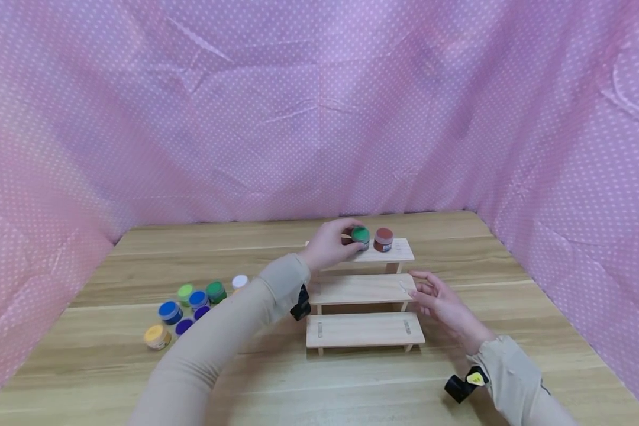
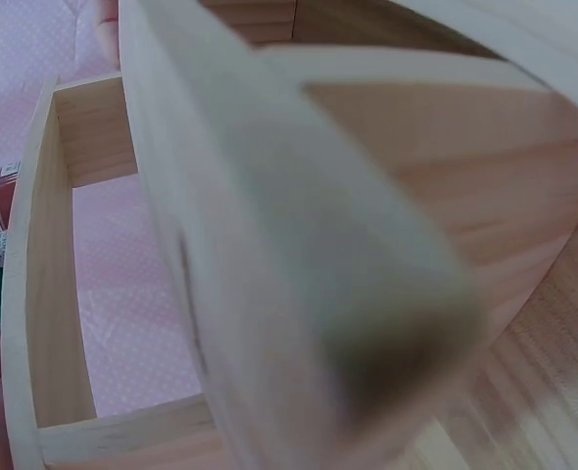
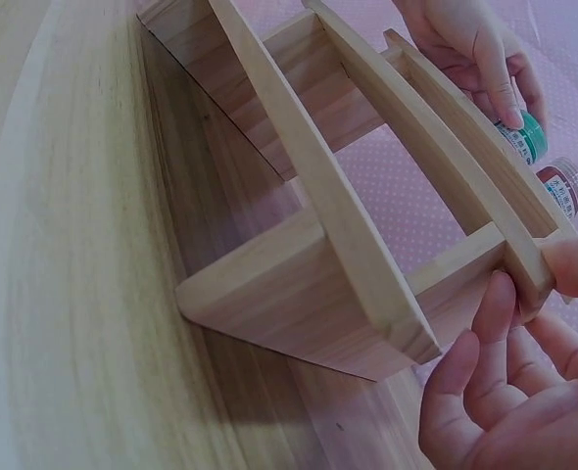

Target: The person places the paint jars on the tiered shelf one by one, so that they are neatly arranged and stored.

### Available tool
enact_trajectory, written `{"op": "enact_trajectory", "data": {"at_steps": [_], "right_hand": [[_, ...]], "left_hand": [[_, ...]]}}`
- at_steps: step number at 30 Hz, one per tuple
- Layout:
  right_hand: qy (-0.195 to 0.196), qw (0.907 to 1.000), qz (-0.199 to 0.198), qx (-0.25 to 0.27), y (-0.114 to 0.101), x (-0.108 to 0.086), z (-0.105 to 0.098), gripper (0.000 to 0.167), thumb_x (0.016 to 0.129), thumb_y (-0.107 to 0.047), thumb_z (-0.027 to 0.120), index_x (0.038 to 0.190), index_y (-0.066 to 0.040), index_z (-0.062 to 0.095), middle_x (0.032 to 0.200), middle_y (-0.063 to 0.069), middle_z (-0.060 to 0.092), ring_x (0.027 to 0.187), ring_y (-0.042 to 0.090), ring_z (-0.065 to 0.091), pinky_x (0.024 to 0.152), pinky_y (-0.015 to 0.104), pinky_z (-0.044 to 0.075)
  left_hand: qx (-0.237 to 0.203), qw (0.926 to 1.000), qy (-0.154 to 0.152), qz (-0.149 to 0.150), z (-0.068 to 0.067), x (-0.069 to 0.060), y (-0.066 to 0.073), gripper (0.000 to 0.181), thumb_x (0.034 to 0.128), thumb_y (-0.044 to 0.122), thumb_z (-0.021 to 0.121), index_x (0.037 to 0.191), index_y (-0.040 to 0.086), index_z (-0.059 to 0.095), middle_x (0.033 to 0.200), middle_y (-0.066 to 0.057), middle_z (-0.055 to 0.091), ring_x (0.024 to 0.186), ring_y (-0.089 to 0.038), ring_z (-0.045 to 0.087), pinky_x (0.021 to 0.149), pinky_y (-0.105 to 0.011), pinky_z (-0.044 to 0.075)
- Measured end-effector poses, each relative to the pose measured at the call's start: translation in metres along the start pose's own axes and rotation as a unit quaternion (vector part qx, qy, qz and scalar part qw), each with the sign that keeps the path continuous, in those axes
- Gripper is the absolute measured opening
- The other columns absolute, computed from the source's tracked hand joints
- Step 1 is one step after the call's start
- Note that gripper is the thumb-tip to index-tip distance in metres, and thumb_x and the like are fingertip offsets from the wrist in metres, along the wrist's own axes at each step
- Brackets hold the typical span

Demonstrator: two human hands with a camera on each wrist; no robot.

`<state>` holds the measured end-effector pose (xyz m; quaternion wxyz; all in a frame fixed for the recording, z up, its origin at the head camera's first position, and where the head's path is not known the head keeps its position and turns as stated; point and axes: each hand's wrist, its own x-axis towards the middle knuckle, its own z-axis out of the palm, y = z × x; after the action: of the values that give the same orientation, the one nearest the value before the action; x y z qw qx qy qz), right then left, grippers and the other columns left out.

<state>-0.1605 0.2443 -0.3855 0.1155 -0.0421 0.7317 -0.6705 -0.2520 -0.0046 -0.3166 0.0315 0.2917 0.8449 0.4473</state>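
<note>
One green-lidded jar (image 1: 360, 236): at the top board, just left of a red-brown jar (image 1: 383, 239) – from where I stand, I can't tell whether its whole base bears on the wood.
Left hand (image 1: 332, 242): reaching in from the left, thumb and fingers curled to either side of the green-lidded jar, parted only by its width, pinching it.
Wooden stand (image 1: 362, 290): three tiers stepping up away from the person, with the top board (image 1: 402, 251) carrying the red-brown jar at its right half.
Right hand (image 1: 446, 305): at the right end of the middle board (image 1: 351, 287), gripping it – thumb above, fingers bent in beneath.
Bottom board (image 1: 363, 331): lowest and nearest the person, below the right hand's hold.
Cluster on the left: yellow jar (image 1: 157, 337), two blue jars (image 1: 170, 312), two purple jars (image 1: 184, 326), light green jar (image 1: 185, 293), dark green jar (image 1: 216, 291) and white jar (image 1: 240, 282), partly behind the left sleeve (image 1: 207, 355).
Wrists: a small black camera on each, the right one (image 1: 460, 387) bearing a yellow sticker (image 1: 476, 377).
Table (image 1: 362, 393): wood-grained, under everything.
Cloth (image 1: 319, 106): pink with white dots, creased, hanging behind and at both sides.
</note>
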Motion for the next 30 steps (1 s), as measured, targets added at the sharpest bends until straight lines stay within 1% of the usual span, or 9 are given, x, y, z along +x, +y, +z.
{"op": "enact_trajectory", "data": {"at_steps": [5, 10, 17, 20, 26, 30], "right_hand": [[0.002, 1.0, -0.004, 0.008, -0.0007, 0.0, 0.0007, 0.06, 0.093, -0.003, 0.052, 0.141, 0.01, 0.019, 0.094, -0.007, 0.058, 0.083, 0.003, 0.059, 0.073, 0.02, 0.053], [0.0, 0.9999, -0.005, 0.013, -0.0001, 0.0003, 0.0006, 0.059, 0.093, -0.002, 0.051, 0.14, 0.011, 0.018, 0.094, -0.008, 0.058, 0.083, 0.003, 0.059, 0.074, 0.019, 0.054], [-0.005, 0.9998, -0.006, 0.019, 0.0002, 0.0, 0.0008, 0.061, 0.093, -0.002, 0.052, 0.141, 0.011, 0.016, 0.094, -0.009, 0.059, 0.085, 0.004, 0.06, 0.075, 0.019, 0.054], [-0.005, 0.9998, -0.007, 0.019, -0.0003, -0.0005, 0.0012, 0.062, 0.093, -0.002, 0.052, 0.141, 0.011, 0.016, 0.094, -0.009, 0.06, 0.085, 0.004, 0.06, 0.075, 0.019, 0.054], [-0.01, 0.9997, -0.009, 0.019, 0.0005, -0.0018, 0.0011, 0.06, 0.093, -0.002, 0.052, 0.141, 0.011, 0.018, 0.094, -0.009, 0.061, 0.083, 0.003, 0.06, 0.073, 0.018, 0.054], [-0.01, 0.9994, -0.014, 0.031, 0.0012, -0.0018, 0.001, 0.055, 0.093, -0.003, 0.053, 0.138, 0.009, 0.024, 0.094, -0.008, 0.062, 0.083, 0.004, 0.061, 0.074, 0.019, 0.054]], "left_hand": [[0.008, 0.9999, -0.01, 0.0, -0.0006, 0.003, 0.0018, 0.035, 0.0883, 0.013, 0.067, 0.122, 0.008, 0.059, 0.118, -0.006, 0.061, 0.11, -0.019, 0.059, 0.091, -0.019, 0.051], [0.005, 0.9999, -0.013, -0.003, -0.0002, 0.0044, 0.0, 0.034, 0.0881, 0.013, 0.067, 0.121, 0.009, 0.059, 0.118, -0.006, 0.061, 0.11, -0.018, 0.059, 0.092, -0.021, 0.051], [-0.005, 0.9999, -0.017, -0.002, -0.0002, 0.0029, -0.0022, 0.036, 0.0887, 0.012, 0.066, 0.123, 0.008, 0.058, 0.12, -0.007, 0.06, 0.112, -0.022, 0.058, 0.094, -0.022, 0.051], [-0.004, 0.9998, -0.017, -0.002, -0.0003, 0.0015, -0.0021, 0.036, 0.0886, 0.013, 0.067, 0.123, 0.008, 0.058, 0.12, -0.007, 0.06, 0.112, -0.021, 0.058, 0.093, -0.021, 0.051], [0.005, 0.9997, -0.023, -0.008, -0.0006, -0.0011, -0.0002, 0.038, 0.0878, 0.014, 0.068, 0.124, 0.009, 0.057, 0.12, -0.005, 0.06, 0.112, -0.019, 0.058, 0.092, -0.019, 0.051], [0.008, 0.9997, -0.022, 0.002, -0.0021, -0.0012, 0.0005, 0.041, 0.0875, 0.013, 0.068, 0.127, 0.007, 0.056, 0.122, -0.006, 0.058, 0.115, -0.02, 0.056, 0.094, -0.024, 0.051]]}}
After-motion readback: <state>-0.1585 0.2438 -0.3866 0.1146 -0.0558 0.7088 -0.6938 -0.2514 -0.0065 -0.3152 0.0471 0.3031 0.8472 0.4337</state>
